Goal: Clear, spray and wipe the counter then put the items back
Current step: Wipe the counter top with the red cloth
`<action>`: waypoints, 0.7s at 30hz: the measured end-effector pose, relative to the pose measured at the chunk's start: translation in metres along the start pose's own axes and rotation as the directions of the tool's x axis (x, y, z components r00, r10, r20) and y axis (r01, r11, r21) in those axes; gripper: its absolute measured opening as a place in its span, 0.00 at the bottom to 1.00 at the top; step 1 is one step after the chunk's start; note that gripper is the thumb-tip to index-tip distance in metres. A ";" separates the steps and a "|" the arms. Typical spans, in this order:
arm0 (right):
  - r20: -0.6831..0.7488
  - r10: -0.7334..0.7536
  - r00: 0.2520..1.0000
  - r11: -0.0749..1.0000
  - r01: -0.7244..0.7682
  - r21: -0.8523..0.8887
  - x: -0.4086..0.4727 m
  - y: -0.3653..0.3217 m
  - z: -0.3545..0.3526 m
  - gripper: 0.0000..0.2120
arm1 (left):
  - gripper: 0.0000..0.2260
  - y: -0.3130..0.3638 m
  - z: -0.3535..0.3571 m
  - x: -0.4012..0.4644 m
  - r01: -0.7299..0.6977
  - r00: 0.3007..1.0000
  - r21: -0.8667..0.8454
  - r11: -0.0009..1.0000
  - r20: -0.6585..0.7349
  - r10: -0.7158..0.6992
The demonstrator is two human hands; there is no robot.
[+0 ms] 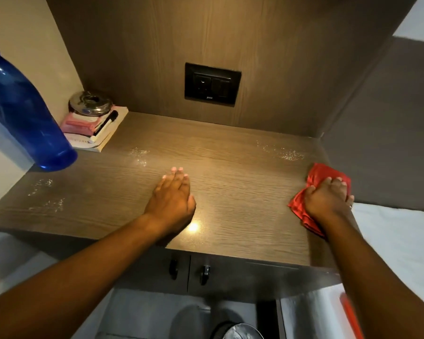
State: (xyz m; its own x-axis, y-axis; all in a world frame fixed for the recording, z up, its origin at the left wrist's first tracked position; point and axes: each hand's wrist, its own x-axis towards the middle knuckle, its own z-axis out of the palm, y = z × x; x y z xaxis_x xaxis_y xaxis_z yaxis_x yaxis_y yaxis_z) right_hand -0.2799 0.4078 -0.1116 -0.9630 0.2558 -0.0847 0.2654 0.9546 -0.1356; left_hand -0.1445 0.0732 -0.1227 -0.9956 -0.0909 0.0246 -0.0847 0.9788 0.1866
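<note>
Two hands are on the counter (pixel 230 192), and we log each in turn. The left hand (pixel 173 199) lies flat, palm down, at frame centre, fingers together and extended toward the back panel, holding nothing. The right hand (pixel 328 198), at the right edge of the frame, presses down on a red cloth (pixel 315 176) with fingers curled over it. We note the cloth is bunched; its long axis runs from lower left to upper right, along the counter's right edge, one end showing beyond the knuckles and the other under the wrist.

Patches of fine droplets (pixel 283 152) sit on the wood at upper right, centre left and far left. A blue bottle (pixel 22 111) stands at the left of the frame. Behind it, in the back-left corner, a steel tin (pixel 91 104) rests on a pink packet (pixel 80 124) atop a book (pixel 101 140), with a marker (pixel 105 127) lying across the stack. A black socket plate (pixel 212 84) is set in the back panel.
</note>
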 end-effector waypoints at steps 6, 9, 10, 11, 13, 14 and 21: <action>0.057 -0.102 0.993 0.994 0.099 0.046 0.029 -0.124 0.018 0.33 | 0.32 0.044 0.005 0.065 0.014 0.994 -0.012 1.000 0.105 -0.013; 0.041 -0.464 0.885 0.886 0.465 -0.003 -0.004 -0.133 0.027 0.33 | 0.33 0.042 0.010 0.080 0.017 0.997 -0.010 1.000 0.070 -0.016; 0.036 -0.546 0.837 0.837 0.547 -0.023 -0.014 -0.114 0.025 0.32 | 0.33 0.042 0.012 0.080 0.005 0.999 -0.007 1.000 0.052 -0.004; 0.039 -0.598 0.801 0.801 0.599 -0.028 -0.021 -0.088 0.023 0.33 | 0.33 0.040 0.014 0.080 0.000 0.999 -0.003 1.000 0.035 0.000; 0.041 -0.581 0.813 0.813 0.582 -0.025 -0.028 -0.026 0.019 0.32 | 0.34 0.038 0.016 0.080 0.002 1.000 0.013 1.000 0.015 -0.003; 0.038 -0.521 0.853 0.852 0.522 -0.028 -0.026 0.003 0.015 0.32 | 0.34 0.040 0.016 0.079 0.003 1.000 0.010 1.000 0.014 -0.003; -0.009 0.036 0.999 0.998 -0.035 0.052 0.071 -0.021 -0.001 0.32 | 0.34 0.047 0.011 0.078 0.026 0.999 -0.018 1.000 0.020 -0.025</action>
State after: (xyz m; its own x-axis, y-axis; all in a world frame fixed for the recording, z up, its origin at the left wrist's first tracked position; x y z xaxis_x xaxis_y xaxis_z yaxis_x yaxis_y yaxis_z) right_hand -0.3544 0.4059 -0.1136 -0.9533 0.2910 -0.0805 0.3011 0.9358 -0.1832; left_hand -0.2263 0.1142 -0.1224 -0.9937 -0.1118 0.0005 -0.1093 0.9726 0.2052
